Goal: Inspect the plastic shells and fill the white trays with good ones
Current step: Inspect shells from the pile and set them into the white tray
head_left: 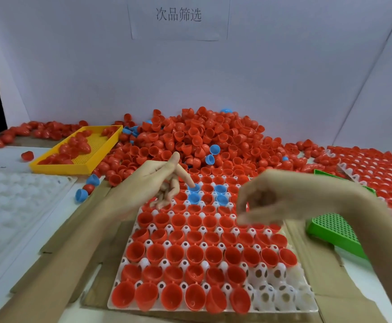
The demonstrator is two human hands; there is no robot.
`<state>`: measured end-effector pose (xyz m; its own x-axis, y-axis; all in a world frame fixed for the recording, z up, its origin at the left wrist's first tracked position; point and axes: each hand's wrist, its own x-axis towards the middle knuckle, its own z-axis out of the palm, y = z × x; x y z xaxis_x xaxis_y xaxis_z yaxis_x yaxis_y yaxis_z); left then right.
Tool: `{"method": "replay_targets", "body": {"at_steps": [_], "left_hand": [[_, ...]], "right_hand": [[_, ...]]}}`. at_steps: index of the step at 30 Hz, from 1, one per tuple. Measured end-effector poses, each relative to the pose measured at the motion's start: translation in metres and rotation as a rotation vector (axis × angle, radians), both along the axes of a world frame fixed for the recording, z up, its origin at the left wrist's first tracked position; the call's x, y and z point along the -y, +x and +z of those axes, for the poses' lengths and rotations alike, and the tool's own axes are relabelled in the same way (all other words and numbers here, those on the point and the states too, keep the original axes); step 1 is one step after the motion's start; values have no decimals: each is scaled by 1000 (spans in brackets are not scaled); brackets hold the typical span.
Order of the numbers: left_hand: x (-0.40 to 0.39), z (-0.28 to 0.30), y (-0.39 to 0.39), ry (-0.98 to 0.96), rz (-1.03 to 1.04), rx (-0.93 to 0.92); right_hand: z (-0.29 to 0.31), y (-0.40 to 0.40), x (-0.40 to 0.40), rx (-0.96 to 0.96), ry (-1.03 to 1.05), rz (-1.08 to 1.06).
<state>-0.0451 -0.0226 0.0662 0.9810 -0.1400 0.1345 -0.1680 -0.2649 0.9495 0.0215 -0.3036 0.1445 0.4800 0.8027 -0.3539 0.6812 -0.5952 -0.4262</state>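
Your left hand (164, 183) hovers over the far end of the tray (281, 297), index finger stretched out and touching a blue shell (194, 188), the other fingers loosely curled and holding nothing. That reads as a check or a nudge to seat the shell in its pocket, not a grasp. Your right hand (267, 201) hangs above the tray's right side, fingers curled downward; it is blurred, so you cannot tell whether it pinches a shell.

The tray sits on cardboard (111, 257) straight in front of you, within reach of both hands. Nearly every pocket holds a red shell, open side up so the inside shows for inspection; four blue ones cluster near the far end. The bare pockets lie at the near right corner, so that is where the last good shells likely belong.

The pile (204, 138) of loose shells lies just beyond the tray, an easy reach. The yellow bin (57, 164) at far left holds a few red shells, probably rejects. A filled tray (381, 176) rests at far right, and an unfilled one (10, 206) waits at left.
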Motion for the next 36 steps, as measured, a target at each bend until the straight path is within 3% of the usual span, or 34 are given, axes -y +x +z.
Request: {"method": "replay_targets", "body": {"at_steps": [3, 5, 7, 12, 16, 22, 28, 31, 36], "left_hand": [[-2, -2, 3, -22, 39, 37], [-3, -2, 3, -40, 59, 45], [-5, -3, 4, -57, 74, 42], [-6, -3, 5, -72, 78, 31], [-7, -4, 6, -71, 69, 29], [-8, -4, 8, -58, 67, 44], [-7, -5, 8, -38, 71, 37], [-3, -6, 8, -37, 104, 49], [14, -10, 7, -147, 63, 27]], "right_hand": [[-16, 57, 1, 63, 263, -241], [-38, 103, 2, 331, 378, -489], [-66, 138, 4, 564, 336, -615], [-121, 169, 14, 552, -18, -617], [-130, 170, 12, 768, 73, -639], [-117, 168, 8, 839, 285, -762], [-95, 150, -6, 739, 750, -871], [-85, 124, -12, 521, 936, -854], [-71, 69, -27, 161, 955, -460]]}}
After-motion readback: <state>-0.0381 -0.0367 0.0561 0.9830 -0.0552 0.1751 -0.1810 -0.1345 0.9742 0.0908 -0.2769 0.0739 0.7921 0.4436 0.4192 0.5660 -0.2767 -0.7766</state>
